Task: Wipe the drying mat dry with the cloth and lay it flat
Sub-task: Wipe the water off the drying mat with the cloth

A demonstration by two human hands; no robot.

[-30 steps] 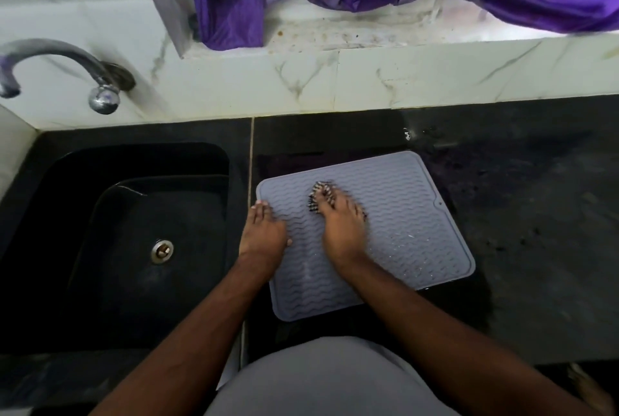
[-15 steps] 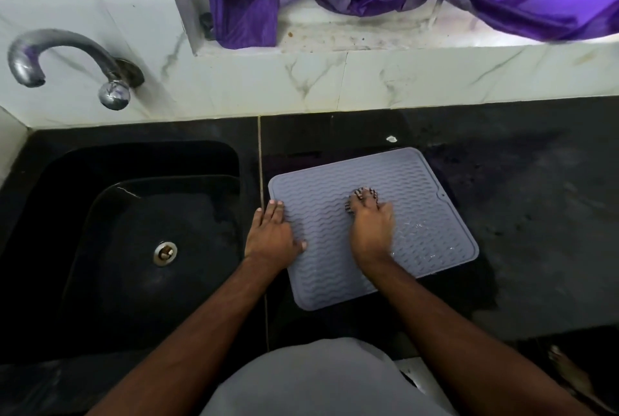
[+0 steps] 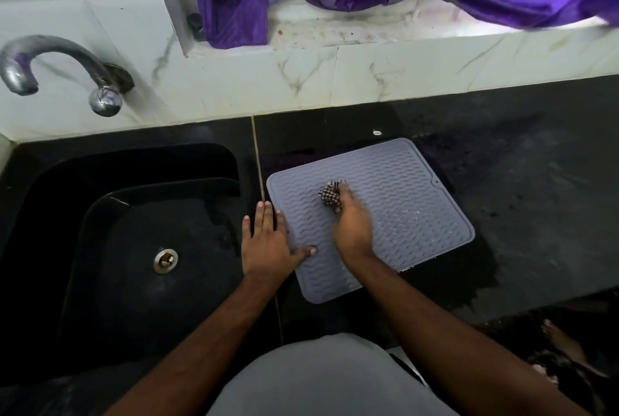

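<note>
- On dark counter (image 3: 522, 201), right of sink (image 3: 140, 248): grey mat (image 3: 402, 214), lying flat, slightly skewed, near-left corner toward viewer.
- Left hand (image 3: 268, 244): fingers straight, pressed over mat's left edge, thumb on ribbed surface; pins mat in place.
- Right hand (image 3: 351, 224): curled round bunched checked cloth (image 3: 330, 194), pressed on mat's centre-left; some blur.
- Progress, judged: mid-wipe. Droplets glinting on right-middle and near-right ribs; that zone left to dry. Left and far parts look duller, probably done. Mat already flat; final laying little more than release.
- Edges: raised rim round mat, small notch at right edge; water likely to collect along rim.
- Room: counter open to right and far side, wet-looking patches near mat's near-right corner; sink drop just left of left hand, wall (image 3: 335, 80) and tap (image 3: 67, 67) far.
</note>
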